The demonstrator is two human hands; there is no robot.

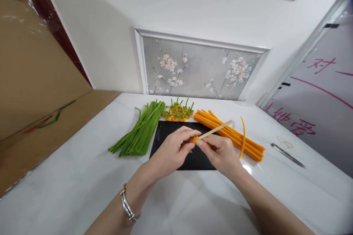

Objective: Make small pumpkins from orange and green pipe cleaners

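Over a black mat (190, 159), both hands meet around an orange pipe cleaner coil (194, 139) wound on a flat wooden stick (216, 129). My left hand (176, 147) pinches the coil between thumb and fingers. My right hand (220, 152) is closed at the coil and the stick, which slants up to the right past its fingers. Behind the mat stand several small orange pumpkin shapes (178, 112) with green tops and stems. A bundle of green pipe cleaners (142, 132) lies to the left, and a bundle of orange pipe cleaners (234, 136) to the right.
Metal tweezers (288, 155) and a thin beige loop (284, 142) rest on the white table (82, 176) at the right. A wall with a floral panel (198, 68) rises behind. Cardboard (35, 80) borders the left side, and a board with red writing (317, 91) the right.
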